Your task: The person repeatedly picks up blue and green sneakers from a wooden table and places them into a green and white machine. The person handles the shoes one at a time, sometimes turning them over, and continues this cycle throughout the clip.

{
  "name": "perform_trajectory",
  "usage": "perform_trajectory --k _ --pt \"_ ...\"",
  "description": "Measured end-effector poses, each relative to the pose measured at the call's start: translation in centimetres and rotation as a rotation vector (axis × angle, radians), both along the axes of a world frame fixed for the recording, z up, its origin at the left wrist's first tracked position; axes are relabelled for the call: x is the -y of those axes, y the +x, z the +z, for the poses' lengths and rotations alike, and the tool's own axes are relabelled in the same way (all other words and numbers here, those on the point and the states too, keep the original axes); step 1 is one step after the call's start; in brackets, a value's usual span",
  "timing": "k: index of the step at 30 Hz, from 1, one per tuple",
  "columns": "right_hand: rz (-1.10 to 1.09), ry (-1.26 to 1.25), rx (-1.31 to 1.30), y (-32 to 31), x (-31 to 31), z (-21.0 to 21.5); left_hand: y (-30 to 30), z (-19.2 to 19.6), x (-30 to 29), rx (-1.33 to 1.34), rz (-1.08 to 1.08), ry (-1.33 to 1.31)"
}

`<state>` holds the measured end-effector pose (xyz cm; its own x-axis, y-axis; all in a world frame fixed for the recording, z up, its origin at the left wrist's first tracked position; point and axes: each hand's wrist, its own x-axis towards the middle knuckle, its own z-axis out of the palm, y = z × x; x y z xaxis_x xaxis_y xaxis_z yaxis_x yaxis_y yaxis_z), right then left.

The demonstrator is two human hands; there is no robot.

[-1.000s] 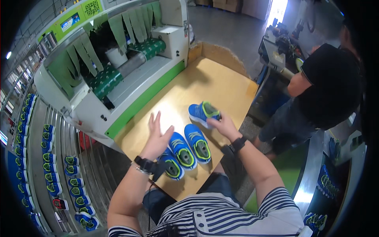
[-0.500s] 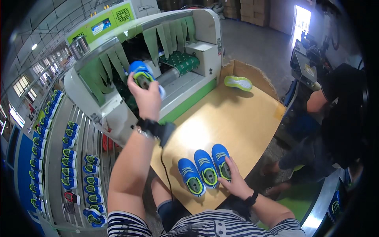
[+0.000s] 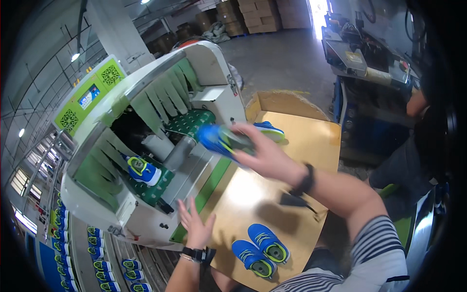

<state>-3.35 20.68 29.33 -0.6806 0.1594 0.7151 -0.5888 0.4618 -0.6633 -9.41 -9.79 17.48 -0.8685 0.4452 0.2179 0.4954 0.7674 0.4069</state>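
Observation:
Raised over the table beside the machine, my right hand (image 3: pixel 265 153) is shut on a blue shoe (image 3: pixel 219 141) with yellow-green trim, blurred by motion. My left hand (image 3: pixel 197 224) is empty, its fingers spread, next to the machine's lower front edge. One blue-and-white shoe (image 3: pixel 143 170) rests on the green belt (image 3: pixel 155 190) at the machine's left opening. Side by side on the tan table (image 3: pixel 233 243) lie two blue shoes, a left one (image 3: pixel 253 258) and a right one (image 3: pixel 268 242). At the table's far end another blue shoe (image 3: pixel 270 130) stands on its yellow-green sole.
Green strip curtains (image 3: pixel 155 102) hang across the white machine's (image 3: pixel 214 58) openings. A cardboard guard (image 3: pixel 292 104) borders the table's far end. Racks at the lower left carry several blue shoes (image 3: pixel 99 253). At the right edge a person in dark clothes (image 3: pixel 408 146) is beside other equipment.
My left hand has let go of a shoe, now on the belt, and moved down. My right hand has lifted one of the table shoes toward the machine. The view has turned.

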Motion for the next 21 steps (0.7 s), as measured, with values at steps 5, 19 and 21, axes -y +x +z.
perform_trajectory --k 5,19,21 --pt "-0.133 0.082 -0.048 -20.8 -2.0 1.1 0.2 -10.0 -1.0 0.453 -0.047 -0.395" --pt "-0.721 0.250 0.696 -6.8 -17.9 -20.8 0.6 -10.8 1.5 0.389 -0.053 -0.454" --pt "-0.575 0.373 0.642 -2.7 -16.6 -20.4 0.7 -11.0 1.9 0.382 -0.042 -0.436"
